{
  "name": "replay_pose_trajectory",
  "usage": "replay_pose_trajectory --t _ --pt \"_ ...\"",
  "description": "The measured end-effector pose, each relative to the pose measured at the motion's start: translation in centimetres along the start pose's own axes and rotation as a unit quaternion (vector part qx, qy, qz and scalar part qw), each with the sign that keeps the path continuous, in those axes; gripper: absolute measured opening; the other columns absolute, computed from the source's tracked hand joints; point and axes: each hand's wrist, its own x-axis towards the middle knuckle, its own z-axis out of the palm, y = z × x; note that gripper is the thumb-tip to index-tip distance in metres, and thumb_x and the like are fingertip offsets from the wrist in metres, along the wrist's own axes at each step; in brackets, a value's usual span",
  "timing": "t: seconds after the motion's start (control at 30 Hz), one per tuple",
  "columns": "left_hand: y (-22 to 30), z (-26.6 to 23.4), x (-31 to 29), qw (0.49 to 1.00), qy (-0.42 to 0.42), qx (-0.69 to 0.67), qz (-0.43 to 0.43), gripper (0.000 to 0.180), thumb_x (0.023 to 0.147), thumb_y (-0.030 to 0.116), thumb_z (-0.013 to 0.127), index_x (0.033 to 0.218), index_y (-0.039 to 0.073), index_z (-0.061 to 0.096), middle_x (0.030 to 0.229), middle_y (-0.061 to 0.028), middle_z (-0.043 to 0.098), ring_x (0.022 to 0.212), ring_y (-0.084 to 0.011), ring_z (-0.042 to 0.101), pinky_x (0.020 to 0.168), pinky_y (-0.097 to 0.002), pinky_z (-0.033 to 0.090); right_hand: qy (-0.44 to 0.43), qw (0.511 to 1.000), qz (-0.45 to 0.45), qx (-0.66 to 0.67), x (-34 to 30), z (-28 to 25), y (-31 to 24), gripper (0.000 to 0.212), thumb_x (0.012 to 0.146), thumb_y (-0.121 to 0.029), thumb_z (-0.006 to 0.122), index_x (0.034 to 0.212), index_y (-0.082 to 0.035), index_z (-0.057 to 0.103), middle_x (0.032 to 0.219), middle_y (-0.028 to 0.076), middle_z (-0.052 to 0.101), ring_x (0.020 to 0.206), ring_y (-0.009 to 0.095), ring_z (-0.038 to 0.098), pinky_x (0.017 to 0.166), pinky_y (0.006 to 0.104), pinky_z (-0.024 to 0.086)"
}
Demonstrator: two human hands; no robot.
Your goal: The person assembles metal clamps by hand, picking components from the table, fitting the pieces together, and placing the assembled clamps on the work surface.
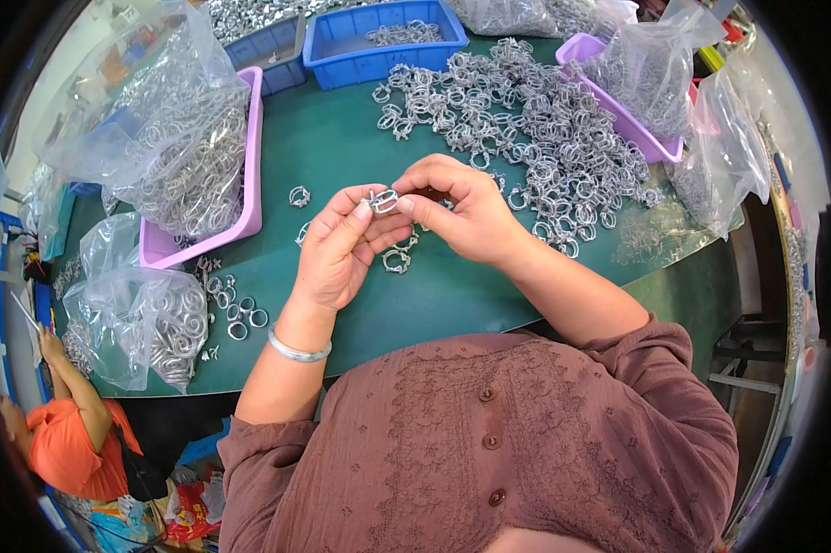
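Green surface point(341, 157), heaped with metal rings point(544, 138). Left hand point(337, 253) and right hand point(461, 217) meet above it, fingertips of both pinched shut on one small clip point(383, 200) lying crosswise between them.

Ring pile point(535, 129) right, tray point(249, 198) left.

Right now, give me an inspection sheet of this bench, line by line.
Surface: green table top, largely covered.
Job's things: small metal ring part pinched between both hands; big loose heap of metal rings behind; a few single rings near the left.
Clutter: clear bags of rings, pink trays, blue bins.
Grippers: left hand and right hand both closed on the part; bangle on the left wrist.
Cables: nothing seen.
Surroundings: another person in an orange top at lower left.
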Motion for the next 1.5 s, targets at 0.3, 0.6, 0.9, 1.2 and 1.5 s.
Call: replay_pose_trajectory --t 0.3,0.6,0.9,1.2,1.5 --pt "0.3 0.2 -0.1 1.0 -0.005 0.011 -0.012 0.023 0.09 0.015 0.042 0.106 -0.001 0.049 0.099 -0.0159 0.058 0.089 -0.0236 0.059 0.08 -0.0352 0.049 -0.021 0.997 0.066 0.041 -0.3 -0.2 0.7 0.013 0.082 -0.007 0.055 0.09 0.002 0.058 0.085 0.001 0.054 0.073 0.005 0.051 0.062 0.0183 0.042" --pt "-0.1 0.1 -0.1 0.998 0.006 0.054 0.026 0.022 0.089 0.013 0.044 0.107 0.0 0.048 0.099 -0.013 0.058 0.09 -0.0213 0.059 0.08 -0.0329 0.049 -0.029 0.995 0.079 0.047 -0.4 -0.2 0.7 0.014 0.082 -0.006 0.054 0.093 0.002 0.058 0.087 0.002 0.054 0.076 0.006 0.053 0.064 0.0191 0.043" --pt "-0.2 0.1 0.0 0.992 0.018 0.103 0.063 0.022 0.088 0.012 0.047 0.106 0.0 0.049 0.099 -0.0109 0.059 0.091 -0.0212 0.059 0.08 -0.0333 0.049 -0.031 0.994 0.093 0.057 -0.3 -0.3 0.7 0.015 0.082 -0.006 0.054 0.094 0.002 0.058 0.087 0.002 0.054 0.077 0.007 0.053 0.066 0.0195 0.043" --pt "-0.3 0.3 -0.1 0.984 0.027 0.145 0.097 0.022 0.086 0.008 0.049 0.107 0.0 0.048 0.1 -0.0109 0.059 0.091 -0.0198 0.058 0.081 -0.032 0.048 0.002 0.986 0.101 0.135 -0.6 0.2 1.3 0.014 0.078 -0.008 0.06 0.088 0.001 0.058 0.08 0.001 0.055 0.069 0.005 0.052 0.059 0.0186 0.042" --pt "-0.6 0.1 -0.1 0.972 0.003 0.188 0.143 0.025 0.084 0.004 0.05 0.109 0.0 0.048 0.103 -0.0117 0.058 0.095 -0.0184 0.056 0.083 -0.031 0.046 -0.045 0.951 0.202 0.232 -0.4 -0.3 0.8 0.014 0.077 -0.009 0.062 0.087 0.0 0.058 0.076 0.0 0.057 0.066 0.004 0.05 0.057 0.0177 0.04"
